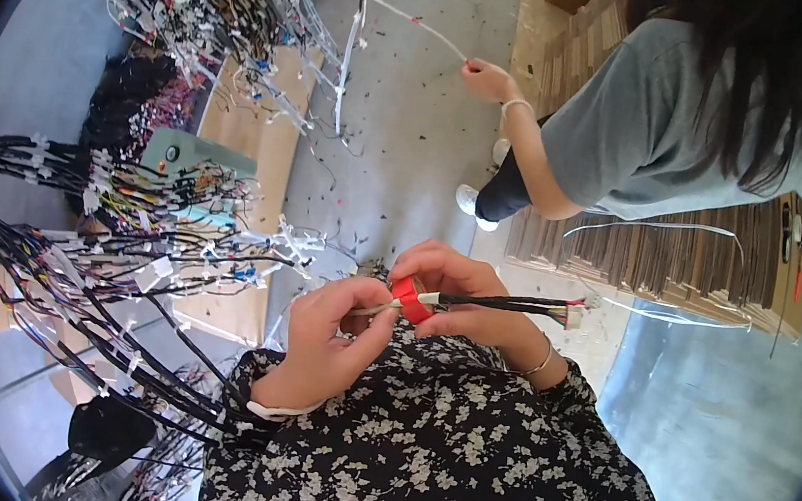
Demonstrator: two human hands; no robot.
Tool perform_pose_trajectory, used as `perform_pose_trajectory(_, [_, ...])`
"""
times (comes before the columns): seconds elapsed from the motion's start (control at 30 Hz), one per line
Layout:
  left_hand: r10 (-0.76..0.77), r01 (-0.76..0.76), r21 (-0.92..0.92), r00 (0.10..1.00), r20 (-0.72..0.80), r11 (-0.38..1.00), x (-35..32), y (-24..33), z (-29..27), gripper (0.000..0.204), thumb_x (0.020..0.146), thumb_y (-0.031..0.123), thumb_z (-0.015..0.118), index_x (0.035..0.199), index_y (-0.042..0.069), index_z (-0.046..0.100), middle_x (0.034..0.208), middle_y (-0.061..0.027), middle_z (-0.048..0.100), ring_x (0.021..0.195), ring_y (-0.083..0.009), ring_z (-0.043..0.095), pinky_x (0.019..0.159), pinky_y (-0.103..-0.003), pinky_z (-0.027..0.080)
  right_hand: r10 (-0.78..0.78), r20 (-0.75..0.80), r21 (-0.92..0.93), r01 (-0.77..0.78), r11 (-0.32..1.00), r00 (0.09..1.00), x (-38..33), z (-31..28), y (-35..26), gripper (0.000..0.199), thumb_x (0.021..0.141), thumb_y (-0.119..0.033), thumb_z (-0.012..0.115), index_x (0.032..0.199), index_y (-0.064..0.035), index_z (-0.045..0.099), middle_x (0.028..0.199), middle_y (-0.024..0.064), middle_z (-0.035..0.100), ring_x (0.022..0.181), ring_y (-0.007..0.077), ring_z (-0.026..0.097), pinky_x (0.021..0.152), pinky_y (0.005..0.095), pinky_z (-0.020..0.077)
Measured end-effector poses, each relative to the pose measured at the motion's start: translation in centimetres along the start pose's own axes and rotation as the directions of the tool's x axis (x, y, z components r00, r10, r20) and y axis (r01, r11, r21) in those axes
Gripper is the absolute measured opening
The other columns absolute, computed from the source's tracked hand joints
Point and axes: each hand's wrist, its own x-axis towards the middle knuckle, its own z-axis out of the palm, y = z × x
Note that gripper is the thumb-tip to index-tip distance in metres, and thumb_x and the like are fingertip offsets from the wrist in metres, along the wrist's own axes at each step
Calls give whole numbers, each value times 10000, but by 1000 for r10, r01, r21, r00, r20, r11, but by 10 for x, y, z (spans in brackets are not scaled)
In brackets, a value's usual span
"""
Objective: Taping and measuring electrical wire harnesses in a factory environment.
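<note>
Both grips, left hand (327, 336) & right hand (460, 297), pinch red tape (407, 298) on wire bundle (504, 305).

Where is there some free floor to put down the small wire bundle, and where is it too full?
Bare grey floor lies between the hanging wire harnesses and the co-worker, only speckled with scraps. Another bare patch lies at lower right, below the stacked cardboard. The left side is crowded with taped wire looms. Both hands, left hand and right hand, hold the wire bundle.

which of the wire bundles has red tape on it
The short black wire bundle held between the left hand and right hand; a red tape roll sits on it. The bundles on the left carry only white tags.
</note>
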Motion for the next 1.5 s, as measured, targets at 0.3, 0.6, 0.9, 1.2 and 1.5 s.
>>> perform_pose_trajectory(0.3, [130, -128, 89, 991, -15, 988, 1, 1, -4, 156, 832, -14, 710, 964, -7, 625, 801, -71, 639, 594, -118, 600, 508, -237, 474, -47, 20, -72, 48, 996, 999, -4, 2, 6, 550, 798, -38, 809, 1286, -44, 555, 1288, 74, 475, 1196, 159, 521, 996, 302, 445])
perform_pose_trajectory(0.6, [255, -221, 263, 961, -102, 939, 9, 1, -4, 160, 803, -25, 720, 922, 16, 622, 742, -68, 624, 577, -170, 577, 499, -281, 448, -21, -4, -112, 20, 994, 1000, -3, -4, 8, 550, 781, -44, 823, 1262, -30, 557, 1241, 73, 514, 1178, 163, 537, 980, 303, 461])
perform_pose_trajectory(0.9, [176, -163, 168, 983, -60, 972, 8, 2, -1, 153, 808, 3, 728, 920, 25, 627, 718, -55, 621, 511, -156, 539, 489, -300, 398, -1, -76, -47, -3, 999, 997, 0, -1, 10, 584, 753, -50, 848, 1260, -16, 559, 1231, 64, 527, 1133, 152, 581, 954, 287, 470])
perform_pose_trajectory(1.2, [156, -143, 162, 986, -68, 976, 6, 1, -2, 154, 810, 10, 728, 927, 25, 628, 724, -64, 619, 511, -154, 541, 481, -288, 411, -24, -24, -115, 21, 993, 999, -1, 2, 2, 636, 724, -77, 868, 1279, -34, 562, 1266, 76, 501, 1201, 175, 540, 994, 314, 468])
perform_pose_trajectory(1.5, [151, -140, 146, 986, -73, 979, 7, 3, -1, 151, 817, 13, 726, 935, 19, 634, 735, -64, 626, 521, -147, 548, 475, -275, 416, -25, 0, -126, 25, 992, 1000, -2, 0, 1, 602, 728, -61, 857, 1263, -48, 582, 1259, 78, 494, 1198, 177, 512, 973, 312, 482])
